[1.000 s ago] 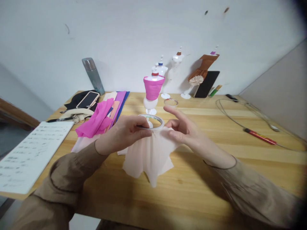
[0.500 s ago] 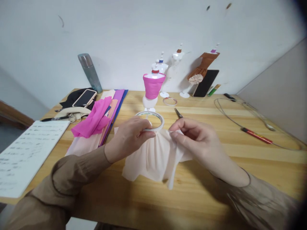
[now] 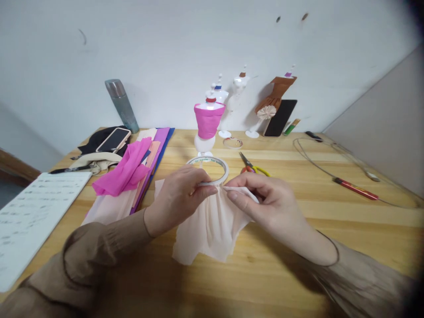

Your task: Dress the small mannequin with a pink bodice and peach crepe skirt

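Over the table [image 3: 347,161], pale paper [image 3: 212,229] hangs in gathered folds. The left hand [image 3: 180,194] and right hand [image 3: 270,201], close together, pinch its upper edge; the left also clamps the tape [image 3: 207,159] there. Scissors [image 3: 251,167] lie just beyond the right.

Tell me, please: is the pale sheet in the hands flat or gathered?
Gathered: the pale sheet shows folds running down from the tape roll held in the left hand; the right hand pinches the sheet's edge.

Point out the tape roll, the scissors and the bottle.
Tape roll [image 3: 206,160]: head view, far inner wall.
Scissors [image 3: 247,161]: head view, blades.
Bottle [image 3: 124,107]: head view, middle of its body.
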`<state>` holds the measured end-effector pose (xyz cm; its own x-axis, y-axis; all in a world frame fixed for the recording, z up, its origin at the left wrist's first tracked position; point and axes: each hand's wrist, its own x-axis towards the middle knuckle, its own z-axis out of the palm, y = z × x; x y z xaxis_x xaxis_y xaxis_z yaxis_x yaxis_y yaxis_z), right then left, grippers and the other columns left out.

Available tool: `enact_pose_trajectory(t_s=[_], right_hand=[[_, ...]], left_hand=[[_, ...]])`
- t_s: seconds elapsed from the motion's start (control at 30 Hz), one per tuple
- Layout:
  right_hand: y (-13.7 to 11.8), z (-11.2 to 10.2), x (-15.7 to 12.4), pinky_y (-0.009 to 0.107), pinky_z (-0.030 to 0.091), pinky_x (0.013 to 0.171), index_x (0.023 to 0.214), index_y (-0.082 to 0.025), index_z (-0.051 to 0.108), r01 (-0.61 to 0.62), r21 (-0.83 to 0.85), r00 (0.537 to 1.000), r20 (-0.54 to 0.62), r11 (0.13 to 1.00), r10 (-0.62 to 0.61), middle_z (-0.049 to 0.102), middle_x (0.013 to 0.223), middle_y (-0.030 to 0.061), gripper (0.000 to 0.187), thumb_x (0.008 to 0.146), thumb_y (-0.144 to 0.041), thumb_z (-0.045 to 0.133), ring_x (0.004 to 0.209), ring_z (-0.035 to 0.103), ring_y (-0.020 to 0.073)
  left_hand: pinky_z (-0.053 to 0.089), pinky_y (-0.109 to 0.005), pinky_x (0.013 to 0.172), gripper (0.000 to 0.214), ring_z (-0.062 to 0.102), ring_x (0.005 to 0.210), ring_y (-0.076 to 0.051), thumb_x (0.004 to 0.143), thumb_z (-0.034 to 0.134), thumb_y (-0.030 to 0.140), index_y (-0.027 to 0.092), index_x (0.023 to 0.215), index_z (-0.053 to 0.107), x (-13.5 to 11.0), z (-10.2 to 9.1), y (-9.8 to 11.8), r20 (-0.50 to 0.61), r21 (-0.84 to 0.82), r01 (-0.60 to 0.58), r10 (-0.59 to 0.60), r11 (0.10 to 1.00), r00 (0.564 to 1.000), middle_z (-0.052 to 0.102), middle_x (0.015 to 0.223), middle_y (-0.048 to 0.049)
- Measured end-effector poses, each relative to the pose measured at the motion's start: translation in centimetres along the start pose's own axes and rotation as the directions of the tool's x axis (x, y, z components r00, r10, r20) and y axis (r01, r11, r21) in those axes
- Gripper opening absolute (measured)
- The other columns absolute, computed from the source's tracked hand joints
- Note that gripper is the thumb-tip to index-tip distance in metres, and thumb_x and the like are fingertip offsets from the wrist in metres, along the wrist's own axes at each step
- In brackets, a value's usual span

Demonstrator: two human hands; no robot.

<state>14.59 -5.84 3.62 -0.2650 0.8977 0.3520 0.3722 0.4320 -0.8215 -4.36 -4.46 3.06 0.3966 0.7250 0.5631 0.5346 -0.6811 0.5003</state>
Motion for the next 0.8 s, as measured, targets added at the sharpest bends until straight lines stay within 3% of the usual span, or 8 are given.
enact_pose_trajectory(t_s=[0.2, 0.53, 0.8], right_hand=[[0.42, 0.2, -0.06, 0.022, 0.042, 0.05, 0.072, -0.017, 0.066, -0.014, 0.115, 1.0, -0.026, 0.993, 0.017, 0.065, 0.063, 0.0022, 0.015, 0.078, -0.029, 0.06, 0.056, 0.055, 0.0119], [0.52, 0.06, 0.13, 0.021, 0.031, 0.043, 0.062, -0.017, 0.057, -0.075, 0.109, 0.994, -0.072, 0.991, 0.083, 0.048, 0.052, -0.0033, 0.021, 0.073, -0.033, 0.063, 0.047, 0.039, 0.0076], [0.66, 0.21, 0.39, 0.021, 0.03, 0.044, 0.064, -0.017, 0.056, -0.084, 0.128, 0.994, -0.053, 0.988, 0.092, 0.047, 0.053, -0.0036, 0.018, 0.073, -0.032, 0.061, 0.048, 0.039, 0.0079]], left_hand=[[0.035, -0.022, 0.055, 0.017, 0.046, 0.058, -0.01, 0.084, 0.061, 0.021, 0.013, 0.069, 0.058, -0.17, 0.31, 0.32, -0.01, -0.024, -0.012, 0.012, 1.0, 1.0, 0.05, 0.061, 0.0023], [0.036, -0.022, 0.056, 0.018, 0.047, 0.06, -0.01, 0.085, 0.06, 0.024, 0.014, 0.07, 0.057, -0.13, 0.0, 0.62, -0.025, -0.024, -0.011, 0.01, 1.0, 1.0, 0.053, 0.063, 0.0017], [0.037, -0.022, 0.056, 0.018, 0.047, 0.06, -0.01, 0.085, 0.06, 0.026, 0.015, 0.071, 0.057, -0.23, 0.0, 0.6, -0.018, -0.022, -0.022, 0.022, 1.0, 1.0, 0.052, 0.063, 0.002]])
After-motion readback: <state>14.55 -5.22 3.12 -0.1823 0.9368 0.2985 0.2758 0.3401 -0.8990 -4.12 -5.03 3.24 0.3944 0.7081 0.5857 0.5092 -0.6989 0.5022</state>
